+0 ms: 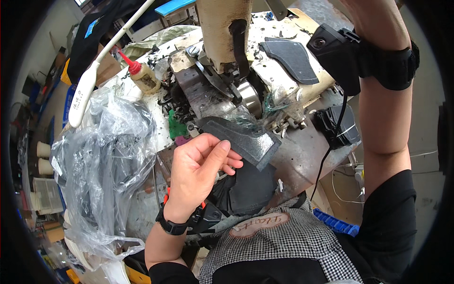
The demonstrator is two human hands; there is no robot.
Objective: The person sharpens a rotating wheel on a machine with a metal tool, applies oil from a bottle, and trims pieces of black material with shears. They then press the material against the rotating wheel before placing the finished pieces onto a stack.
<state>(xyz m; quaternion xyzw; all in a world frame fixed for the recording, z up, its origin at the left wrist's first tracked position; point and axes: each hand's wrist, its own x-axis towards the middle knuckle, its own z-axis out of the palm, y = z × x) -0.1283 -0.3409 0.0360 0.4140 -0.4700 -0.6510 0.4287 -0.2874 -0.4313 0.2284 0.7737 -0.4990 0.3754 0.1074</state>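
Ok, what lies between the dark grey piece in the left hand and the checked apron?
In the head view, a pile of black pieces lies between the dark grey piece in the left hand and the checked apron.

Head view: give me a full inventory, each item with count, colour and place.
Machine: one, cream and dark metal, top centre
Held piece: one, dark grey, centre
Flat pieces: count unclear, dark grey, right of the machine
Strapped stack: one, black, right
Loose pile: one, black, below the held piece
Plastic bag: at least one, clear, left
Bottle: one, yellowish and red, left of the machine
Wand: one, white, upper left
Apron: one, black-and-white check, lower centre
Background clutter: too blurred to count
Wrist devices: two, black, one per arm
Left hand: one, bare, centre, pinching the held piece
Right arm: one, black-sleeved, right; right hand out of view
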